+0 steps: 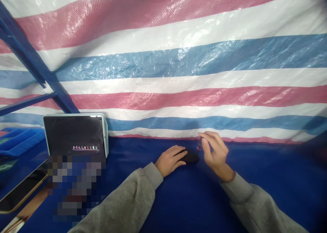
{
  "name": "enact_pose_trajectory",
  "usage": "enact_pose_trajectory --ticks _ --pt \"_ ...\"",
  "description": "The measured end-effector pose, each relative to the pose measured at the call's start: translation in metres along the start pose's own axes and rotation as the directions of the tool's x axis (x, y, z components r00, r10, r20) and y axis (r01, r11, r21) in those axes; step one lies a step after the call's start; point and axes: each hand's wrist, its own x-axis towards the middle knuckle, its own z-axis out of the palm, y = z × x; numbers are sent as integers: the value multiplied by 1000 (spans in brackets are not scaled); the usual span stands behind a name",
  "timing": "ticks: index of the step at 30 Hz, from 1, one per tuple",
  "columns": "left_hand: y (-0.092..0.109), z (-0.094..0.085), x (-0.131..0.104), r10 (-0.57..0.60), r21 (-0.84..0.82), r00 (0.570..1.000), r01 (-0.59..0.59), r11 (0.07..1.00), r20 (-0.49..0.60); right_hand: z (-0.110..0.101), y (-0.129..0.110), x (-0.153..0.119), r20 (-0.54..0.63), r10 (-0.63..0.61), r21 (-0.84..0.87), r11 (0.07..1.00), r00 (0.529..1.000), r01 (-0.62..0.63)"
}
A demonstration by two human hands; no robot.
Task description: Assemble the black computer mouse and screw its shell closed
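My left hand [171, 160] grips the left end of a black, rounded object, apparently a computer mouse [191, 157], lying on the blue table surface. Fingers rest over its top and far side, with the thumb in front. Raised just to the right of it is my right hand [215, 151], thumb and fingers drawn together in a pinch. A tiny reddish, partly see-through piece [198, 146] shows by its fingertips, too small and blurred to name. It is apart from the mouse.
A tablet [74, 134] in a pale case stands at the left, subtitle text on its dark screen. Closer lies a phone [24, 187], beside a pixelated patch. Blue trays [21, 141] sit at far left under a blue metal frame [38, 66]. A striped plastic sheet [178, 62] hangs behind.
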Motion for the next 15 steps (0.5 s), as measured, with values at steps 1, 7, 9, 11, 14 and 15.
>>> enact_pose_trajectory --ticks 1,7,9,11,14,15 --pt "0 0 0 -2 0 1000 2 1000 -1 -1 0 0 6 -5 13 1000 1000 5" --pt "-1 2 -1 -6 2 1000 6 1000 5 1 -2 2 -28 -25 52 998 999 26" --pt "-1 2 -1 -5 2 1000 5 1000 -2 2 -2 2 -44 -20 46 999 999 22" --pt "-1 2 -1 1 3 1000 -1 1000 -8 3 -1 0 -41 -9 38 999 999 11" --pt "-1 1 0 8 6 1000 -8 1000 -13 3 0 -1 -18 2 48 999 1000 -1" --pt "-1 1 0 9 7 1000 -8 1000 -12 2 0 -1 -12 -1 57 998 1000 2"
